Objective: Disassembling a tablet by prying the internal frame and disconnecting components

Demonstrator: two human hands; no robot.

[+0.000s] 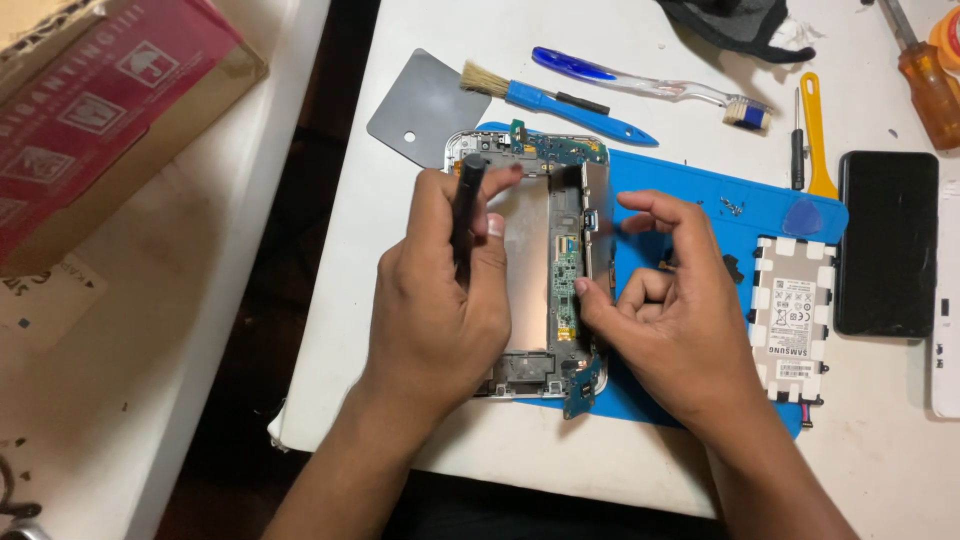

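1. Two hands are on the opened tablet [530, 270], which lies on the blue mat [700, 200] in the middle of the white table [400, 300].
2. My left hand [440, 300] is closed around a black pry tool [468, 205], its tip up near the top circuit board [555, 150].
3. My right hand [680, 310] pinches the tablet's right edge: thumb by the long green board [565, 290], forefinger stretched over the metal side strip [598, 215]. It holds no tool.
4. I judge this to be the stage of freeing inner parts: the back is already off and the battery [790, 320] lies apart on the mat's right end.
5. Next calls for a steady frame and a light, shallow pry, since thin connectors sit close by.
6. Brushes [560, 100], a yellow pry stick [815, 130] and a dark phone [888, 240] lie beyond.
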